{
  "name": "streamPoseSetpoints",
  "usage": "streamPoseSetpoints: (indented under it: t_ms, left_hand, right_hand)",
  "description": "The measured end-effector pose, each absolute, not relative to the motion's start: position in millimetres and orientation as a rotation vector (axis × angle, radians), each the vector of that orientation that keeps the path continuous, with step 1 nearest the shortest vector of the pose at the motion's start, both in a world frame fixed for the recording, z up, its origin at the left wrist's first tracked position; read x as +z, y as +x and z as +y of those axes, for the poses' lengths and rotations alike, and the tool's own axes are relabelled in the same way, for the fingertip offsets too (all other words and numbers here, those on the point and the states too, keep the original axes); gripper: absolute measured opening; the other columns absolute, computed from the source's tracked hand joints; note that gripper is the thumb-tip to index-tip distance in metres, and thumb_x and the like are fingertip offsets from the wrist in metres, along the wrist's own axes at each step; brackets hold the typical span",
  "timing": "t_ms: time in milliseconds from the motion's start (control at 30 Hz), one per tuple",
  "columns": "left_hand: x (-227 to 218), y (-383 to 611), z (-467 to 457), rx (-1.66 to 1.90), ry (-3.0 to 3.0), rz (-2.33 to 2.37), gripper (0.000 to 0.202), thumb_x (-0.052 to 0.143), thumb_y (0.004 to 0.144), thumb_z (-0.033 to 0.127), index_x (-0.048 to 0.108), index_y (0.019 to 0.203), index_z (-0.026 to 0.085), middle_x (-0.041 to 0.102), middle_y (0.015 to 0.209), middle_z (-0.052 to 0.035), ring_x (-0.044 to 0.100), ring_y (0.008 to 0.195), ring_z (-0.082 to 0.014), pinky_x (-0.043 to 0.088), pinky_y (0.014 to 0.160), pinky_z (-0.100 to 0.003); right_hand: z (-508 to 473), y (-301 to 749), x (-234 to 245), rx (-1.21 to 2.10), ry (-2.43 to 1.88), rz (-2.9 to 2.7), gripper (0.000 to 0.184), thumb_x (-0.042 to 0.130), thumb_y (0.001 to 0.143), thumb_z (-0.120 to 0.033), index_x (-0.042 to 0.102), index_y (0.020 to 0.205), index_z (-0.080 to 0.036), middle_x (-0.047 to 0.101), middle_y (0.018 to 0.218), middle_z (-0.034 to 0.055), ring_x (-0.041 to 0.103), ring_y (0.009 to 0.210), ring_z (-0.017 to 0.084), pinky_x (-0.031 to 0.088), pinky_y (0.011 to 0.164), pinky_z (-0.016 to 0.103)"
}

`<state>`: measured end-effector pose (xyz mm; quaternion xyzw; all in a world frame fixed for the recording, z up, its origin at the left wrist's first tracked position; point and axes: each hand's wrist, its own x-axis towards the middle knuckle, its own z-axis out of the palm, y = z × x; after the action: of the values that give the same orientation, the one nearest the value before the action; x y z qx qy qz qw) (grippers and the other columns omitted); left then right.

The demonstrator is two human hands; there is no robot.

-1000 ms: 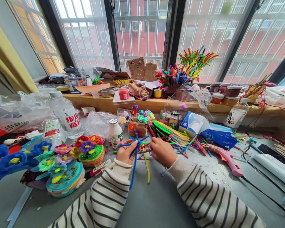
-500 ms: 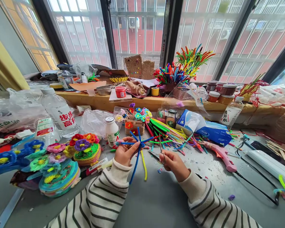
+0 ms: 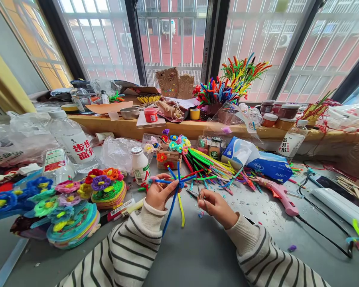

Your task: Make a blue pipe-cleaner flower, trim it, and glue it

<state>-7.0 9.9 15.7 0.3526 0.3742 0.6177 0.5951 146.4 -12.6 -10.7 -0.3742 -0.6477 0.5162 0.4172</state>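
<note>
My left hand pinches a star-shaped bundle of blue pipe cleaners near its centre. Its arms spread outward, and the longest hangs down toward the tabletop. In my right hand is a pair of metal scissors, fingers at the handles and blades tilted upward. The blades stand just right of the star, near its right-hand arm; I cannot tell whether they touch it. A yellow pipe cleaner lies on the table behind the star.
Behind my hands lie a pile of coloured pipe cleaners, a small flower basket and a white bottle. Fuzzy flowers and round decorated pieces sit left. A pink glue gun and a tissue pack are right.
My right hand has shifted slightly left with the scissors, bringing the blades closer to the blue star. My left hand keeps its pinch, with the star turned or shifted a little.
</note>
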Motion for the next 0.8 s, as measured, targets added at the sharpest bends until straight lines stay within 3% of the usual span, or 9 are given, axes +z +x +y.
streamPoseSetpoints:
  t_ms: [567,800]
  left_hand:
    - [12.6,-9.5,12.2,1.406,0.846,0.891,0.038,0.065,0.046,0.016,0.036,0.071,0.017,0.059,0.047,0.0051,0.057,0.040,-0.0114,0.045,0.038,-0.017]
    - [14.4,-8.5,11.5,1.417,0.840,0.912,0.040,0.067,0.044,0.017,0.036,0.071,0.018,0.059,0.045,0.0051,0.056,0.039,-0.0119,0.044,0.038,-0.018]
  right_hand:
    - [-10.0,150.4,-11.5,1.219,-1.017,-1.641,0.030,0.050,0.065,-0.039,0.036,0.050,-0.016,0.034,0.047,-0.0053,0.029,0.043,0.006,0.023,0.040,0.019]
    - [-9.7,152.0,-13.4,1.046,-1.105,-1.707,0.031,0.051,0.064,-0.040,0.038,0.048,-0.016,0.034,0.048,-0.0044,0.031,0.044,0.007,0.024,0.041,0.019]
